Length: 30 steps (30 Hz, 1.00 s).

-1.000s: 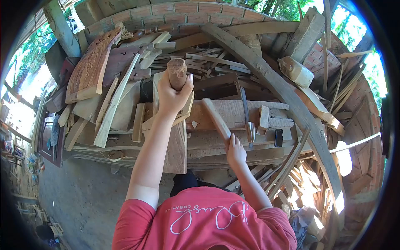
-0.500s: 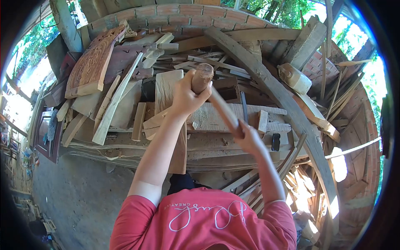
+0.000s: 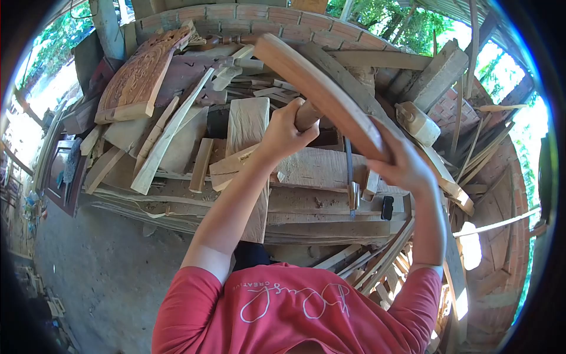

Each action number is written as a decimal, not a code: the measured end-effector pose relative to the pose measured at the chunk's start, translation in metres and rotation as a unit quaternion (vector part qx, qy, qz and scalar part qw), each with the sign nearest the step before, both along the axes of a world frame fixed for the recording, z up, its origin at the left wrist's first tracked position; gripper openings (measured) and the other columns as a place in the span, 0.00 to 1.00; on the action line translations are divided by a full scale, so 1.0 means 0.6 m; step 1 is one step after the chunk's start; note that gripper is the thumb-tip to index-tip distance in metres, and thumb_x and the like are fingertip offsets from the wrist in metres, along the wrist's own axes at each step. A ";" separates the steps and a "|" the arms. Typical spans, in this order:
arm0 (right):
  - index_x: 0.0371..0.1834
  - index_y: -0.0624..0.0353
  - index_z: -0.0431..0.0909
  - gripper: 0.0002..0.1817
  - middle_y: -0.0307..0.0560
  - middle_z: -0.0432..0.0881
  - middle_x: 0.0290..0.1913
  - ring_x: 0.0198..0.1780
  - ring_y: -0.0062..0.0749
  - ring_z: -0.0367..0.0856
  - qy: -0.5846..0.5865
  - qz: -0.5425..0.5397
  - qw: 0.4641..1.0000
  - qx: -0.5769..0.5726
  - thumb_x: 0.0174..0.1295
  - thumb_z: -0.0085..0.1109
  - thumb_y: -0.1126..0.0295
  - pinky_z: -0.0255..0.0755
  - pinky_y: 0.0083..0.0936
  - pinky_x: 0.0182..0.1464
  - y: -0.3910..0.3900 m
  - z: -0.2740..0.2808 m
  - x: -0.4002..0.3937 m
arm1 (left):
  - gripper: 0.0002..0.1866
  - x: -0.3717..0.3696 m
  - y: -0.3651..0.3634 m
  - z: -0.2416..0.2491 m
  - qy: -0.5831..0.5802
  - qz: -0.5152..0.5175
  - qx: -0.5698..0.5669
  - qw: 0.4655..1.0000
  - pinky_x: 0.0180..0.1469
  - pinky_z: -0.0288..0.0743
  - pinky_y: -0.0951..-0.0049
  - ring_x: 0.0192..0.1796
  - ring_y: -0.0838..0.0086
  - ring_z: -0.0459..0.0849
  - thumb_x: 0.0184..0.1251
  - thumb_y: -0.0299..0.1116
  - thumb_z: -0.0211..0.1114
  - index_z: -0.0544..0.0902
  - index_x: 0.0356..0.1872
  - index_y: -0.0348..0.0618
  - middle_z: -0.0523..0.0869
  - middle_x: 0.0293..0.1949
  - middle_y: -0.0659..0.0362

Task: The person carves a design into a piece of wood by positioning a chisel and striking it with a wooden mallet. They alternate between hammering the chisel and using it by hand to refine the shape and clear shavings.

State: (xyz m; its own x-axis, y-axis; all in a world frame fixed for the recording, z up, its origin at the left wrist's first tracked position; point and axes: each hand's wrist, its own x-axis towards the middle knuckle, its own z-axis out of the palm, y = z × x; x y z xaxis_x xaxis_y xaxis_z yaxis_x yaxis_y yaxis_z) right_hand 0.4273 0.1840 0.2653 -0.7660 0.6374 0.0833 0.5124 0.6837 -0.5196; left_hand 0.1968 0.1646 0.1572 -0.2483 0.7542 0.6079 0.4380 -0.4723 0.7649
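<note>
My left hand (image 3: 290,131) is closed around a round wooden handle (image 3: 308,115) in front of me. The handle's upper end overlaps a long, slightly curved reddish wooden bar (image 3: 321,88), raised slantwise over the bench. My right hand (image 3: 407,158), a little blurred, grips the bar's lower right end. Beneath both hands lies a pale, thick plank (image 3: 318,168) on the stacked boards. A dark metal bar with a shiny lower end (image 3: 353,196) stands against it, and a small black object (image 3: 387,207) rests nearby.
A carved wooden panel (image 3: 135,79) leans at the back left. An old beam (image 3: 454,259) slants down on the right, close to a whitish plastic container (image 3: 418,123). Wood scraps and a brick wall (image 3: 265,13) lie behind. Concrete floor (image 3: 112,265) shows at lower left.
The bar has swung up so its broad side shows, its far end now up and left. My right hand has moved right and up; my left hand has shifted slightly right.
</note>
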 end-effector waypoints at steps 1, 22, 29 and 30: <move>0.64 0.63 0.57 0.39 0.61 0.76 0.48 0.50 0.44 0.75 0.008 0.018 0.995 0.100 0.46 0.63 0.68 0.63 0.31 0.55 0.010 0.012 0.015 | 0.14 -0.004 0.003 0.001 -0.003 -0.013 0.011 1.000 0.31 0.71 0.68 0.26 0.60 0.80 0.43 0.32 0.64 0.72 0.31 0.37 0.79 0.22 0.50; 0.61 0.68 0.57 0.37 0.52 0.77 0.43 0.44 0.45 0.76 0.209 0.084 0.973 -0.049 0.51 0.59 0.60 0.67 0.33 0.50 0.012 -0.022 0.010 | 0.13 0.010 0.006 0.001 0.026 -0.057 0.000 0.998 0.30 0.71 0.68 0.26 0.57 0.79 0.43 0.32 0.65 0.73 0.29 0.38 0.78 0.22 0.50; 0.62 0.66 0.56 0.36 0.53 0.75 0.47 0.48 0.44 0.74 0.225 -0.058 0.969 -0.086 0.51 0.57 0.61 0.64 0.29 0.53 0.045 -0.014 0.068 | 0.12 -0.003 0.014 -0.001 0.003 -0.064 0.012 0.998 0.28 0.69 0.70 0.23 0.65 0.77 0.43 0.32 0.65 0.73 0.27 0.38 0.77 0.20 0.52; 0.62 0.67 0.56 0.37 0.54 0.74 0.48 0.49 0.43 0.73 0.353 0.110 0.907 -0.201 0.51 0.57 0.62 0.63 0.29 0.54 0.055 -0.020 0.062 | 0.12 -0.006 0.013 -0.002 0.001 -0.060 0.014 0.998 0.28 0.68 0.70 0.22 0.67 0.76 0.44 0.32 0.65 0.73 0.27 0.37 0.77 0.20 0.52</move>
State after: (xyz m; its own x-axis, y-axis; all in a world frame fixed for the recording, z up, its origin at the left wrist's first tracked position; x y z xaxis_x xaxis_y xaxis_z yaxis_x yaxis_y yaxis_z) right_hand 0.4646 0.2172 0.2533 -0.7246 0.5635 0.3968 -0.1709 0.4108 -0.8955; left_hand 0.1931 0.1726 0.1562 -0.1558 0.7616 0.6291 0.3790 -0.5421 0.7500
